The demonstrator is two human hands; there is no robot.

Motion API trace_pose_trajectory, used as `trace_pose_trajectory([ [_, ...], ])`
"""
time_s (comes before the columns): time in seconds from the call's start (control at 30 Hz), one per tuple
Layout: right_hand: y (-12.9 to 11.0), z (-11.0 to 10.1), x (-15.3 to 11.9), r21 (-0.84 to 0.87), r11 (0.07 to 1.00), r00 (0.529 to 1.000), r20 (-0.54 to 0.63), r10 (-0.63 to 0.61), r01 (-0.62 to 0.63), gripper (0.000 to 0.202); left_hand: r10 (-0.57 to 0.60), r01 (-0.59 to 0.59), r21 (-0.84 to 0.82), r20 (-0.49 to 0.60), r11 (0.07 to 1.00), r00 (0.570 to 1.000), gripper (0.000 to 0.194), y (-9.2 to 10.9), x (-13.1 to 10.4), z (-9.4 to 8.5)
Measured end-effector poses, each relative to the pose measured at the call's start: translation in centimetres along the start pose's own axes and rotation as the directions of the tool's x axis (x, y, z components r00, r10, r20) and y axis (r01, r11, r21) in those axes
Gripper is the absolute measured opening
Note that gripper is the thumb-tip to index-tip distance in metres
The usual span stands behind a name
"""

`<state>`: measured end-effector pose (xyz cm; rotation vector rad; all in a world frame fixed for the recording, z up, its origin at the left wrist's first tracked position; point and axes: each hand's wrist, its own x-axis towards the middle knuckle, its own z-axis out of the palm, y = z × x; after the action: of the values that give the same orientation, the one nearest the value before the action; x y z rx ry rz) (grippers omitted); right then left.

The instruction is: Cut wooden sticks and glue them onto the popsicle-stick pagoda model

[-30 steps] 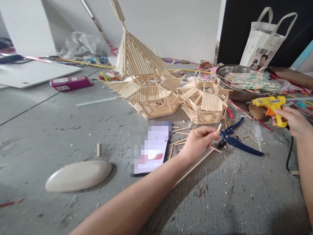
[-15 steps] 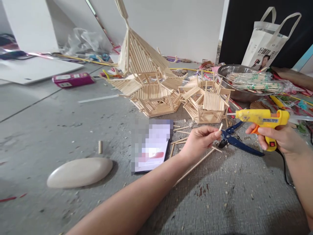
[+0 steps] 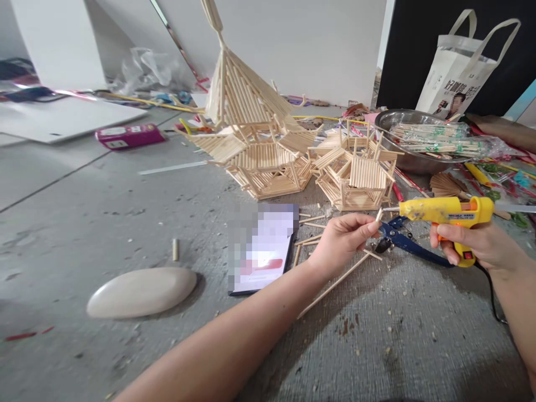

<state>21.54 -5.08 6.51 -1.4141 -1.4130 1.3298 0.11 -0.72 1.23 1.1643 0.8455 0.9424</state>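
Observation:
My left hand pinches a short wooden stick between thumb and fingertips, its end tilted up. In my right hand is a yellow hot glue gun, fingers wrapped around its handle and orange trigger. The gun's metal nozzle is at the stick's tip; whether they touch I cannot tell. Blue-handled cutters lie on the floor under the gun. Behind my hands stands a small stick-built structure, with a larger one to its left. Cut sticks lie by my left wrist.
A phone lies left of my left hand. Farther left are a smooth pale oval object and a purple packet. At the back right, a metal bowl holds bagged sticks, near a white tote bag.
My right hand has lowered the glue gun slightly and brought its nozzle to the tip of the stick. My left hand stays almost still.

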Motion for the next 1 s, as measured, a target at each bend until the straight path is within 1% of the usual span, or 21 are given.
trace_pose_trajectory([
  [0.23,-0.14,0.08,-0.02,-0.008,1.0,1.0,0.003,-0.004,0.004,0.019,0.0,0.001,0.049,-0.011,0.999,1.0,0.025,-0.09,0.03,0.05],
  [0.47,-0.09,0.21,-0.05,-0.021,1.0,1.0,-0.021,-0.007,0.007,0.02,0.005,-0.005,0.042,-0.007,0.999,1.0,0.026,-0.13,0.01,0.02],
  [0.77,0.09,0.18,-0.13,-0.038,0.999,1.0,-0.02,0.005,-0.006,0.019,0.005,-0.005,0.022,-0.004,1.0,1.0,0.025,-0.03,0.05,0.01],
  [1.0,0.3,0.15,-0.2,-0.048,0.999,1.0,-0.016,-0.001,0.0,0.017,0.005,-0.003,0.053,-0.031,0.999,0.999,0.025,-0.01,0.03,0.05],
])
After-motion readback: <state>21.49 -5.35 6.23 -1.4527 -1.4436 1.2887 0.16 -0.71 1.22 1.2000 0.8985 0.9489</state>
